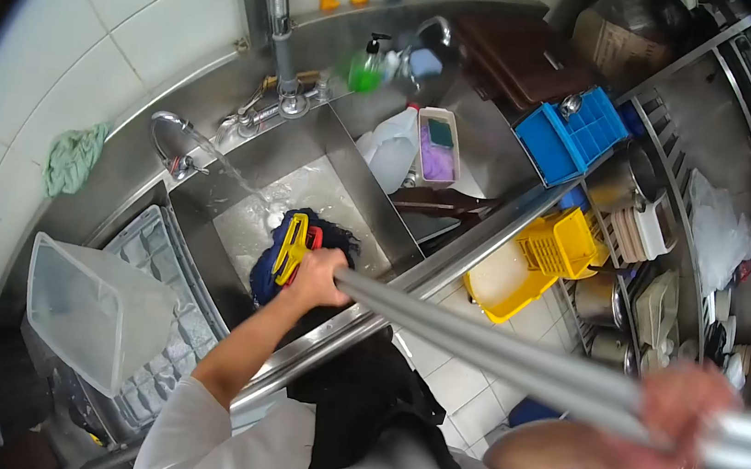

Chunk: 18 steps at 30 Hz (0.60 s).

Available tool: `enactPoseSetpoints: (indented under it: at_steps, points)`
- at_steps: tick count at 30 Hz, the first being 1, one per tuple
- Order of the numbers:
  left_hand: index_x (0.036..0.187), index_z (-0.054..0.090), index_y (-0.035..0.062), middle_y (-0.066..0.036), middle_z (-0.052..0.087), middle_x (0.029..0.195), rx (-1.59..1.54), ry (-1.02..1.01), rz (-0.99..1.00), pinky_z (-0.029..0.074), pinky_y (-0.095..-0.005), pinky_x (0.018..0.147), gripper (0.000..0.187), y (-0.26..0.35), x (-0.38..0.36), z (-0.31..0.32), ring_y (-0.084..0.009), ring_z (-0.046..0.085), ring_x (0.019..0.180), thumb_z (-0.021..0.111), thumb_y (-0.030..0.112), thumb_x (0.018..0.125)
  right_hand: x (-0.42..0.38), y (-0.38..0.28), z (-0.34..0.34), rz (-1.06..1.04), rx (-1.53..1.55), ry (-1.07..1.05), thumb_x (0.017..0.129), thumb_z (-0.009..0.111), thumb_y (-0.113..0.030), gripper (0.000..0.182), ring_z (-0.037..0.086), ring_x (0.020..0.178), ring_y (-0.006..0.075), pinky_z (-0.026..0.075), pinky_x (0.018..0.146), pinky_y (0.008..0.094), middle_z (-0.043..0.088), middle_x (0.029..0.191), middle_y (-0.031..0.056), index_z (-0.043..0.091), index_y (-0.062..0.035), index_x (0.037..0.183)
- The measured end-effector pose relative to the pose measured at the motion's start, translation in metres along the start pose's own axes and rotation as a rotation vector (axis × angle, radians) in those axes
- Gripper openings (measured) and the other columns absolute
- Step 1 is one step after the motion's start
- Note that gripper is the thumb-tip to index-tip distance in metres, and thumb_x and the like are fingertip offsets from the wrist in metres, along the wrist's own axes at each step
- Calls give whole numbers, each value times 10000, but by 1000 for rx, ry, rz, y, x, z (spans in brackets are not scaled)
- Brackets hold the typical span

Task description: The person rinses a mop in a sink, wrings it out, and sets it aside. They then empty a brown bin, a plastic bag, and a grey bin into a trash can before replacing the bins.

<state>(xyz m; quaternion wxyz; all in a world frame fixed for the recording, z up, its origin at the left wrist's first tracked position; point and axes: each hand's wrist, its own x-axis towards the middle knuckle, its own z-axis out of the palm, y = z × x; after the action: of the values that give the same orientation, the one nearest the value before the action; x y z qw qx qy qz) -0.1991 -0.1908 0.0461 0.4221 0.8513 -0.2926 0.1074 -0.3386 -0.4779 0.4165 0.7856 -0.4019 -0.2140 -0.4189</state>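
Observation:
A mop lies with its dark blue strands [338, 235] in the left sink basin [228, 185], where water streams from a curved faucet [166, 123]. Its yellow clamp [293, 248] has red parts beside it. My left hand [320, 276] is closed around the metal handle [484, 335] just behind the clamp. Toward the far end of the handle, my right hand [683, 422] is wrapped around it, smeared by motion. The handle slants across the sink's front edge to the lower right.
A clear plastic bin [93, 314] leans at the left over ice-cube-like trays [155, 256]. The right basin holds a white jug [390, 148] and a tub [438, 144] with sponges. A yellow mop bucket [509, 282] stands on the floor beside crowded shelves [678, 176].

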Motion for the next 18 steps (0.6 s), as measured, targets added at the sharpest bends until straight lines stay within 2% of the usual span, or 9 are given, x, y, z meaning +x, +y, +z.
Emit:
enactPoseSetpoints:
  at_steps: [3, 5, 7, 9, 10, 12, 13, 15, 18]
  points:
    - [739, 557, 53, -186, 618, 664, 26, -294, -185, 529, -465, 623, 371, -62, 11, 15, -404, 644, 665, 799, 275, 565, -13, 88, -28, 247, -117, 36, 850, 548, -52, 319, 468, 569, 135, 413, 529, 284, 504, 749, 21, 487, -12, 1161]
    - [743, 567, 60, -174, 619, 661, -24, -273, -92, 528, -461, 623, 372, -7, -6, 7, -390, 644, 656, 804, 275, 553, 17, 34, 4, -58, -785, 548, 858, 555, -96, 433, 452, 579, 134, 415, 541, 266, 517, 785, 43, 432, 30, 1253]
    - [752, 586, 73, -151, 620, 653, -56, -158, 115, 526, -454, 621, 378, 28, 18, -17, -362, 645, 636, 814, 276, 530, 46, -53, -15, 141, 40, -201, 867, 543, -109, 409, 461, 619, 140, 423, 569, 259, 502, 785, 94, 442, 28, 1238]
    - [756, 588, 73, -146, 652, 720, -56, -40, 70, 533, -455, 657, 373, 16, 2, 6, -346, 663, 681, 826, 249, 528, 16, -65, -37, 54, -344, 48, 857, 569, -62, 330, 464, 630, 131, 416, 561, 275, 515, 802, 83, 472, -51, 1171]
    - [805, 604, 50, -169, 667, 781, -29, -129, -103, 535, -462, 697, 389, -12, -2, 24, -361, 670, 739, 825, 247, 553, -1, 15, -16, 225, 121, -21, 870, 542, -51, 251, 421, 589, 96, 406, 589, 267, 441, 770, 14, 461, -127, 1095]
    - [948, 621, 7, -224, 677, 905, 42, -341, -241, 536, -468, 780, 449, -52, 0, 23, -395, 671, 860, 812, 244, 618, -21, 78, -37, 285, -184, 222, 903, 533, -42, 226, 473, 627, 119, 413, 602, 288, 447, 770, -20, 482, -154, 1092]
    - [1041, 622, -14, -256, 672, 966, 55, -467, -168, 536, -468, 822, 494, -48, 19, 32, -413, 664, 923, 799, 243, 659, -10, 73, -60, 261, -809, 265, 905, 529, -30, 179, 473, 604, 118, 411, 585, 313, 439, 730, -14, 482, -134, 1043]
    - [1216, 575, -19, -271, 662, 1083, -51, -583, -300, 544, -437, 867, 552, 11, 27, 11, -398, 654, 1008, 733, 241, 755, 31, 14, -39, 186, -198, 211, 905, 533, -44, 123, 446, 517, 111, 434, 518, 295, 428, 657, 0, 478, -109, 994]
    - [1075, 624, -12, -181, 661, 1059, 131, -430, -216, 501, -423, 851, 356, 18, 19, -10, -319, 647, 950, 683, 76, 735, 52, -34, -25, -34, -123, 78, 928, 571, -85, 68, 483, 535, 100, 385, 429, 265, 503, 665, 12, 510, -101, 954]
